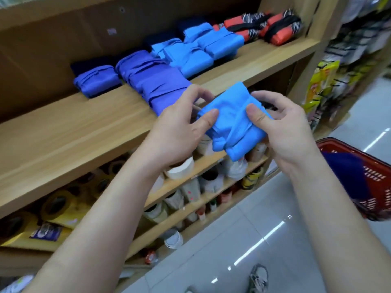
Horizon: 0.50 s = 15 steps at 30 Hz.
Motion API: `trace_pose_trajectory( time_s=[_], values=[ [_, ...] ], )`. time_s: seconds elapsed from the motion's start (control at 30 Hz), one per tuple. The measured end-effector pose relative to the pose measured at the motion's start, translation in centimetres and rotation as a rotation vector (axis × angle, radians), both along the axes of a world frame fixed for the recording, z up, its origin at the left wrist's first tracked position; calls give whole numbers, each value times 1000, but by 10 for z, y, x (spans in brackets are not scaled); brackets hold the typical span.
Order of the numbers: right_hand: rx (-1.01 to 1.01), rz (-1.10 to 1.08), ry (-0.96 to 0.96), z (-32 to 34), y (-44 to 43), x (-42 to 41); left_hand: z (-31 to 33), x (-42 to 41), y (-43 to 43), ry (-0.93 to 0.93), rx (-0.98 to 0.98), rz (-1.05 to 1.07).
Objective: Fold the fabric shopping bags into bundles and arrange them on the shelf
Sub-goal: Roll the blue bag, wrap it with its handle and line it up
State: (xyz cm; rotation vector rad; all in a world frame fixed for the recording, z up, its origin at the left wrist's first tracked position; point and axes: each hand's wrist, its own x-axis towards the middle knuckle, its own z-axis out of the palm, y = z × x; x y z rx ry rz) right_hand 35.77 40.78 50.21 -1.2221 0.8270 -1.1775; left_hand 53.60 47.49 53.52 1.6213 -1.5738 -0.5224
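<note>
Light-blue bag [230, 121] pinched by both hands, before the shelf's [69, 127] front edge.

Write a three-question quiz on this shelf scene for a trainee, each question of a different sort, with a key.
1. True or false: the bag lies on the shelf.
2. Which sit at the shelf's right end? A purple bundles; B orange bundles; C green bundles.
3. Fill in: the basket at the right is ____.
Key: 1 false, the left hand and right hand hold it in front of the shelf; 2 B; 3 red.
</note>
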Motion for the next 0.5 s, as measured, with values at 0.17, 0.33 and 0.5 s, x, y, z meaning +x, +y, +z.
trace_pose_trajectory(
  time_s=[0.17,0.33,0.5],
  values=[
    [83,201,52,3,-54,-37,19,-24,-58,31,-30,141],
    [28,130,66,11,-114,-44,28,-31,-117,27,-30,273],
    [30,51,111,9,-166,-32,44,-9,-164,-318,-37,360]
  ],
)
